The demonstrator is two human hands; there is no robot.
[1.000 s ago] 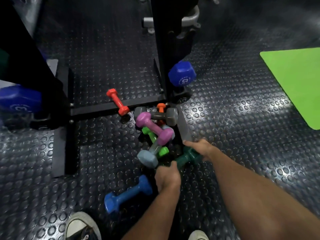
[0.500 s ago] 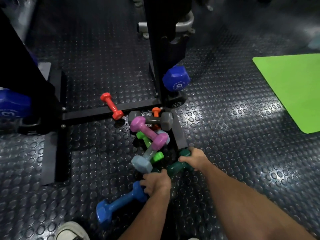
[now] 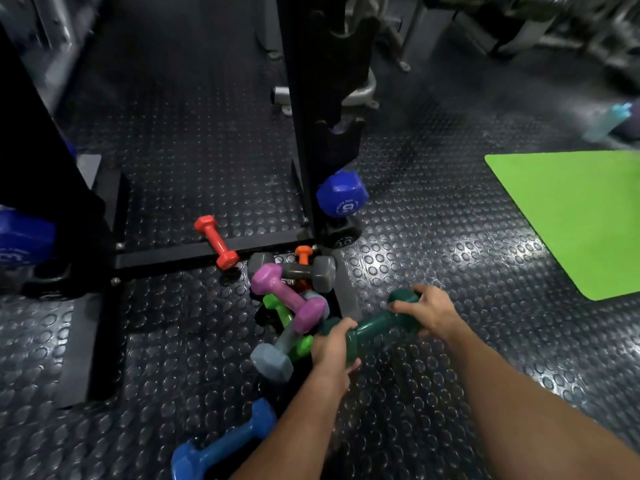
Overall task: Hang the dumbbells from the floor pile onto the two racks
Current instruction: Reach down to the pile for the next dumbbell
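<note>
A pile of small dumbbells lies on the floor at the foot of the middle rack (image 3: 304, 133): purple (image 3: 287, 299), dark grey (image 3: 298, 270), lime green (image 3: 277, 310), pale blue-grey (image 3: 273, 360) and orange (image 3: 303, 254). A red one (image 3: 216, 242) leans on the rack's base bar, and a blue one (image 3: 221, 448) lies near my feet. My left hand (image 3: 332, 355) and right hand (image 3: 429, 310) are both closed on dark green dumbbell (image 3: 377, 325), lifted just right of the pile. I cannot tell if it is one piece or two. A second rack (image 3: 31, 150) stands at the left.
A large blue hex dumbbell (image 3: 341, 197) hangs low on the middle rack, and another (image 3: 24, 237) sits on the left rack. A bright green mat (image 3: 581, 220) covers the floor at the right. A pale bottle (image 3: 606, 123) lies beyond it. Studded black rubber flooring surrounds everything.
Both hands have risen and moved right, away from the pile, with the dark green dumbbell in them. My left hand left the blue dumbbell's end and now grips dark green.
</note>
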